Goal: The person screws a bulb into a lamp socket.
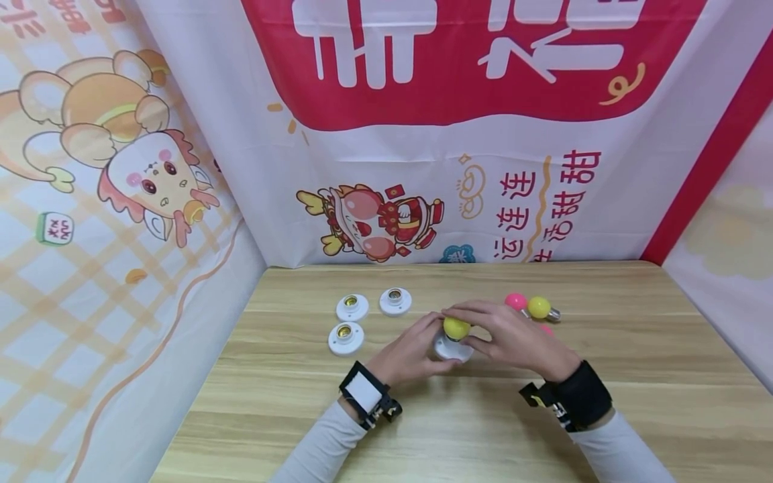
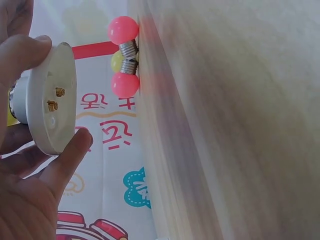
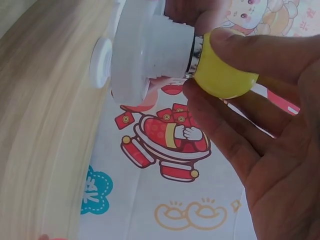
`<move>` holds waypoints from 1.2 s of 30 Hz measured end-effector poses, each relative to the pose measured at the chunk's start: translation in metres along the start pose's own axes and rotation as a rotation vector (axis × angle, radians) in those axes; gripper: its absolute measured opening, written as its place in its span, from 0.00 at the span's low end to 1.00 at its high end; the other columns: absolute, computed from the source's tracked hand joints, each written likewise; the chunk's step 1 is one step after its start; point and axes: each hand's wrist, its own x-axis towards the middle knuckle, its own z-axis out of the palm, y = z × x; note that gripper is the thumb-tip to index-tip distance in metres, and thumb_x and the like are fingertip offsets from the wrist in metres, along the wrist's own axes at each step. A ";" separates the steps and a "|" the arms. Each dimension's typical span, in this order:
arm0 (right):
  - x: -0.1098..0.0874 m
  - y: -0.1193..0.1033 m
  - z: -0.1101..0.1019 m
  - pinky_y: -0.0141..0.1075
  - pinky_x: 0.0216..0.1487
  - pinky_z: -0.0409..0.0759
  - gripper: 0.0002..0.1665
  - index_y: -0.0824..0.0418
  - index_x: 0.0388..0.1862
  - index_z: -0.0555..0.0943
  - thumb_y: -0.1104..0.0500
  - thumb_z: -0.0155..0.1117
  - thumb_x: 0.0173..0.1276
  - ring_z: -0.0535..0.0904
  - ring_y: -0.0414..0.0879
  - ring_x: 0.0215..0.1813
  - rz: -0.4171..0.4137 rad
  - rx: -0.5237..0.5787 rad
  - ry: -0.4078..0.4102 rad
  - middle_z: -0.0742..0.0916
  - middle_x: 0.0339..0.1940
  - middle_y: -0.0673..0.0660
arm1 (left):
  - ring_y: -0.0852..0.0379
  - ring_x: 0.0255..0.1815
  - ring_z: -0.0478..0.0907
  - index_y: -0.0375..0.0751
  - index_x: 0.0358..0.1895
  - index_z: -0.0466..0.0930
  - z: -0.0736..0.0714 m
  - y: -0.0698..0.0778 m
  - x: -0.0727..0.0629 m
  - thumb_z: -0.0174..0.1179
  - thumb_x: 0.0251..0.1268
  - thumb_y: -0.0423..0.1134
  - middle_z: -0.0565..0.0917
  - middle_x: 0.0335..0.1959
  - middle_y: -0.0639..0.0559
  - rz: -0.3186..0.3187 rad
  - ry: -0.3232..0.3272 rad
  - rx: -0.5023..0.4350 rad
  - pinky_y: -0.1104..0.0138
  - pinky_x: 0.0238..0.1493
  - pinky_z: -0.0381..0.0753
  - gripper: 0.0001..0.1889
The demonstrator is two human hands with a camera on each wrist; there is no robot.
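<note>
Near the middle of the table, my left hand (image 1: 413,354) grips a white round lamp socket (image 1: 448,349) by its base. In the left wrist view the underside of that socket (image 2: 64,112) faces the camera, lifted off the table, with two brass screws inside. My right hand (image 1: 510,337) pinches a yellow light bulb (image 1: 456,327) between thumb and fingers. The right wrist view has the bulb (image 3: 227,75) lined up at the socket's mouth, its metal cap mostly inside and a narrow band of metal showing.
Three more white lamp sockets, one (image 1: 352,307) at back left, another (image 1: 395,301) beside it and a third (image 1: 346,337) in front, stand on the wooden table (image 1: 272,402). Behind my right hand lie a pink bulb (image 1: 516,301), a yellow bulb (image 1: 539,307) and another pink bulb (image 2: 125,85). Printed cloth hangs behind.
</note>
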 end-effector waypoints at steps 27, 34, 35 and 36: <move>0.006 -0.003 0.013 0.42 0.50 0.93 0.33 0.59 0.61 0.87 0.49 0.85 0.58 0.92 0.49 0.50 0.070 -0.077 0.109 0.94 0.50 0.57 | 0.57 0.71 0.78 0.46 0.80 0.67 0.002 0.004 -0.002 0.70 0.68 0.60 0.75 0.75 0.50 -0.124 0.009 -0.057 0.68 0.71 0.81 0.43; 0.006 -0.004 0.015 0.42 0.52 0.93 0.34 0.59 0.63 0.85 0.53 0.86 0.58 0.92 0.51 0.52 0.080 -0.070 0.119 0.93 0.53 0.59 | 0.58 0.70 0.78 0.46 0.81 0.65 0.002 0.006 -0.001 0.70 0.68 0.59 0.76 0.73 0.51 -0.126 0.028 -0.055 0.68 0.70 0.82 0.43; 0.006 -0.004 0.015 0.42 0.52 0.93 0.35 0.59 0.63 0.85 0.54 0.86 0.58 0.91 0.50 0.53 0.080 -0.057 0.119 0.92 0.54 0.59 | 0.57 0.71 0.78 0.46 0.81 0.65 0.003 0.006 -0.001 0.70 0.68 0.58 0.75 0.73 0.51 -0.121 0.034 -0.058 0.68 0.71 0.81 0.43; 0.006 -0.003 0.015 0.41 0.52 0.93 0.35 0.60 0.64 0.84 0.55 0.87 0.58 0.91 0.50 0.53 0.080 -0.041 0.119 0.91 0.55 0.59 | 0.57 0.71 0.78 0.46 0.81 0.65 0.003 0.006 0.000 0.70 0.68 0.58 0.75 0.74 0.51 -0.117 0.038 -0.060 0.67 0.72 0.80 0.43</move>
